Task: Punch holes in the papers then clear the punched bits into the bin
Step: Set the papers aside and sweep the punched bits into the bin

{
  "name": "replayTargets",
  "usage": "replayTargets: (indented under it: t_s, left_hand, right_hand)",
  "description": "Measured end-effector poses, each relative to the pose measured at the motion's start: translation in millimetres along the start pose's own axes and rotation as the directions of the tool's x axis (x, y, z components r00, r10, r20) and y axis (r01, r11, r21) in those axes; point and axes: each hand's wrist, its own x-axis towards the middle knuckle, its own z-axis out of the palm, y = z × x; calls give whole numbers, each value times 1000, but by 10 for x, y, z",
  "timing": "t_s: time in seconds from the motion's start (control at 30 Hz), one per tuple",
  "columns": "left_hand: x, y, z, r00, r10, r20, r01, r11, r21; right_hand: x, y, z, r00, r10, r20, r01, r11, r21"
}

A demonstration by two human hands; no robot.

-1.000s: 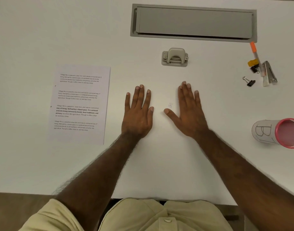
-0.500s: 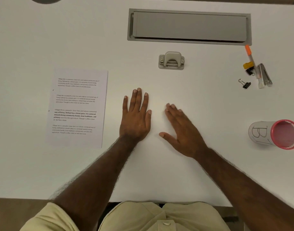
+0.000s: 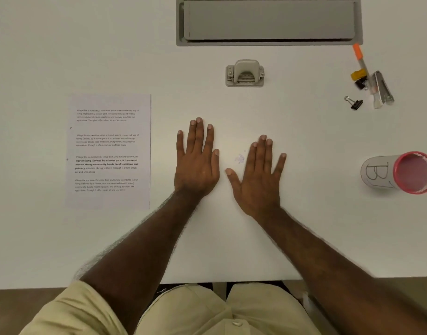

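Observation:
A small pile of punched paper bits [image 3: 239,158] lies on the white table [image 3: 304,226] between my two hands. My left hand [image 3: 197,160] lies flat, palm down, just left of the bits. My right hand [image 3: 258,180] lies flat, fingers spread, just right of them. Printed papers [image 3: 109,151] with punched holes on their left edge lie further left. A grey hole punch [image 3: 245,73] stands beyond my hands. The bin, a white cup with a pink rim [image 3: 398,172], lies on its side at the right.
A grey cable hatch [image 3: 269,20] is set into the table at the back. An orange-capped pen [image 3: 361,62], a stapler [image 3: 382,88] and black binder clips [image 3: 353,102] lie at the back right. The table's front edge runs above my lap.
My right hand slid toward me and leftward, then returned to lie flat to the right of the bits. My left hand stayed flat in place.

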Motion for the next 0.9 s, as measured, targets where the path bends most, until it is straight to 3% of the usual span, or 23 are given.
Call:
replayTargets:
  t_s: [0.53, 0.6, 0.73, 0.9]
  left_hand:
    - [-36, -10, 33, 998, 30, -61, -29, 1000, 11]
    - [-40, -17, 26, 997, 37, -61, -37, 999, 0]
    - [-56, -11, -7, 997, 36, -63, -38, 999, -25]
    - [-72, 4, -56, 998, 37, -42, -38, 999, -24]
  right_hand:
    - [10, 36, -82, 981, -192, 0, 192, 981, -17]
    - [-9, 67, -126, 980, -201, -13, 201, 977, 65]
    - [-53, 151, -258, 993, -80, -84, 110, 875, 471]
    - [-26, -21, -374, 984, -154, -91, 178, 867, 466]
